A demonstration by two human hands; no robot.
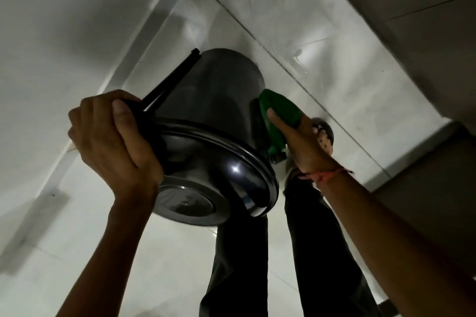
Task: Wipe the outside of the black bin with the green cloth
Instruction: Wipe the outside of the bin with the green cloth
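The black bin [216, 100] is lifted off the floor and tilted, its domed lid [226, 175] towards me and its base pointing away. My left hand [110, 136] grips the lid's rim on the left, where a black rod [175, 77] runs up the bin's side. My right hand [301, 141] presses the green cloth [275, 113] flat against the bin's right side. A red thread is tied round my right wrist.
White floor tiles [322, 85] lie below, with a pale wall [64, 20] on the left and a grey surface [412, 8] on the right. My dark-trousered legs [257, 252] and a sandalled foot [324, 134] stand beneath the bin.
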